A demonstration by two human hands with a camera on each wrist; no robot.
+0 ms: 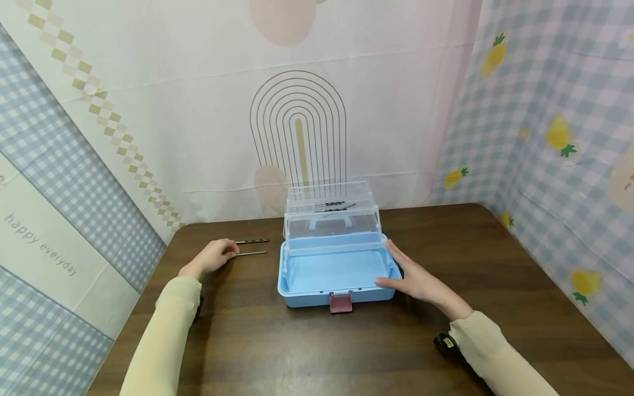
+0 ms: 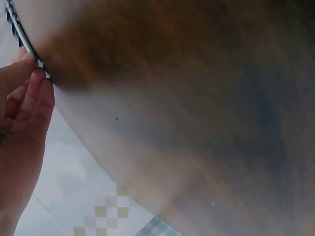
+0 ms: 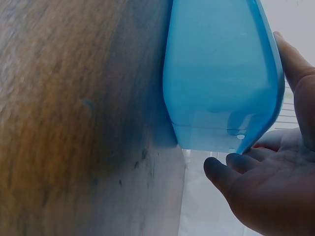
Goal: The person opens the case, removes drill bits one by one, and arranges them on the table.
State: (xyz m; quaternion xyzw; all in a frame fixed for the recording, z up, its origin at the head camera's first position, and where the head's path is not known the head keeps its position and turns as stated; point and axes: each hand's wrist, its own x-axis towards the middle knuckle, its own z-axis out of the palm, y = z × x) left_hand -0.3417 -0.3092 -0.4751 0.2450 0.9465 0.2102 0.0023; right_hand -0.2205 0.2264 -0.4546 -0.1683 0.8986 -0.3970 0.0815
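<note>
On the left of the table, my left hand (image 1: 218, 254) pinches the end of a thin drill bit (image 1: 253, 253) between thumb and fingertips. A thicker spiral drill bit (image 1: 255, 241) lies just behind it, its near end beside the same fingers. The left wrist view shows the pinching fingertips (image 2: 43, 81) at the bit's end. To the right stands a light-blue toolbox (image 1: 342, 297), opened up, its bottom compartment bare. My right hand (image 1: 413, 278) rests spread against its right side, thumb over the rim, the other fingers extended toward the back corner (image 3: 241, 150).
Clear tiered trays (image 1: 331, 224) rise at the back of the toolbox, with several dark drill bits (image 1: 333, 204) in the upper part. A maroon latch (image 1: 340, 302) hangs at the front. Patterned cloth (image 1: 213, 110) hangs behind the brown table (image 1: 297, 352).
</note>
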